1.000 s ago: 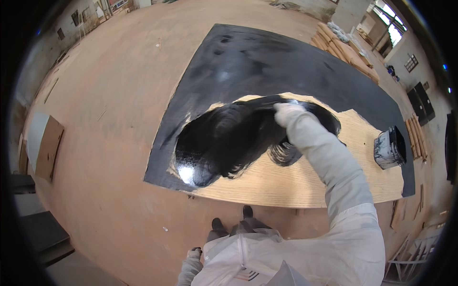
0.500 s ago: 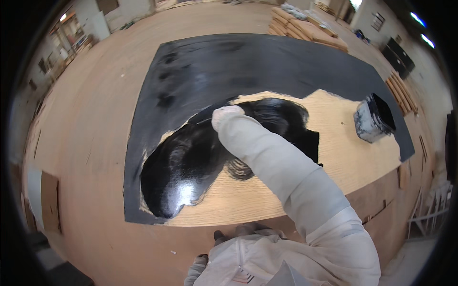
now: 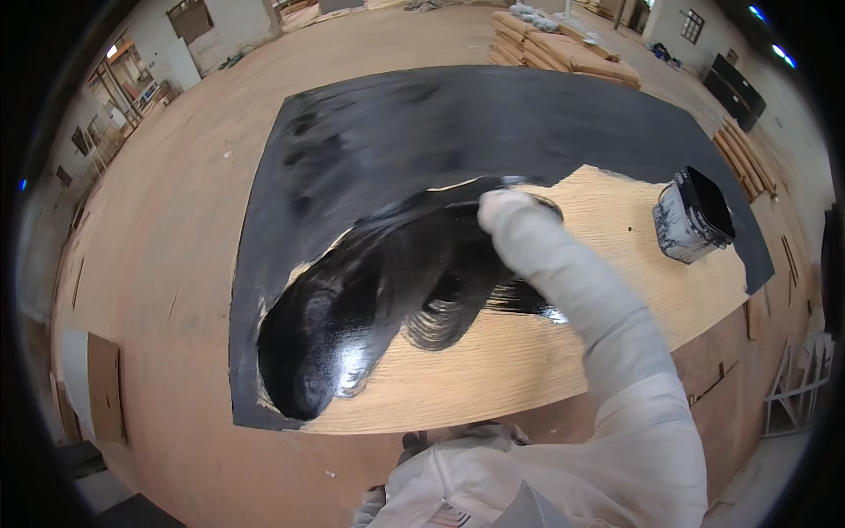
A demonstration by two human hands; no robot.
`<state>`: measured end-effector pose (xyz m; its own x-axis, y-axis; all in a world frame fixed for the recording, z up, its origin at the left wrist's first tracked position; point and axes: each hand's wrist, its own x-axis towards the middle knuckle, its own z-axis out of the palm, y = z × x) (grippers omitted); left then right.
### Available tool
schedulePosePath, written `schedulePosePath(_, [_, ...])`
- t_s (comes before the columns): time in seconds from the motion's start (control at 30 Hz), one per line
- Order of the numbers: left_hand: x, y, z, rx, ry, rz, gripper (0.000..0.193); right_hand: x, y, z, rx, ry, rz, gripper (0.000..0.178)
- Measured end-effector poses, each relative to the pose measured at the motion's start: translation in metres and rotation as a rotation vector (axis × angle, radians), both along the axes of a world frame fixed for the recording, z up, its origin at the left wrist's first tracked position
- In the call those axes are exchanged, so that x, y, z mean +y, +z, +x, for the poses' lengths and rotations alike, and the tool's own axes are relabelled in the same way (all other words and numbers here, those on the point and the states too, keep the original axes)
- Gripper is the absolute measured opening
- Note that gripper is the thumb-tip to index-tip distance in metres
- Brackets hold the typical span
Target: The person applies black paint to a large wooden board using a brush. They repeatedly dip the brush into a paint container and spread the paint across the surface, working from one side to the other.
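Note:
A large wooden board (image 3: 493, 370) lies in front of me, its far part coated dull dark grey and its near part bare, pale wood grain. Wet, glossy black paint (image 3: 326, 352) spreads in a curved band over the middle and left of the bare wood. My right hand (image 3: 503, 209) is closed over the right part of that band, at the border with the grey coat. Whatever it grips is hidden beneath it. At the lower edge, beside my body, only a dark bit of my left hand (image 3: 377, 493) shows, its fingers not visible. A paint-smeared square bucket (image 3: 691, 220) stands on the board's right side.
Beyond the board, a stack of wrapped brown packages (image 3: 563, 57) rests on the dusty floor (image 3: 167, 202). Long brown rolls (image 3: 742, 158) lie at the right, near a black panel (image 3: 733, 92). A pale and brown panel (image 3: 97, 383) stands at the left.
My right hand has swept to the right across the black paint. Streaks now mark the paint's middle, and the black has spread over some bare wood along its upper border.

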<state>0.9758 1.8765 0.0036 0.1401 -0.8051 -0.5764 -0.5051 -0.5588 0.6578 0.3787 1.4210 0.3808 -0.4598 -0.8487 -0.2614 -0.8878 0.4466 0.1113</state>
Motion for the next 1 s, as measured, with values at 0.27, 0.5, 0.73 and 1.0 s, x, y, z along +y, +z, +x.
schedulePosePath(0.27, [-0.035, -0.001, -0.021, 0.112, 0.143, 0.152, 0.016, -0.009, 0.017, 0.002, -0.036, 0.001, -0.004, 0.034])
schedulePosePath(0.5, [-0.033, 0.018, -0.003, 0.084, 0.195, 0.177, 0.016, 0.048, -0.021, -0.116, 0.017, 0.106, -0.11, 0.034])
schedulePosePath(0.73, [-0.029, 0.031, -0.007, 0.036, 0.182, 0.211, 0.016, 0.07, -0.05, -0.143, 0.108, -0.249, -0.052, 0.032])
schedulePosePath(1.0, [-0.048, 0.03, -0.027, 0.047, 0.149, 0.213, 0.016, 0.07, -0.013, -0.135, 0.057, -0.245, -0.023, 0.033])
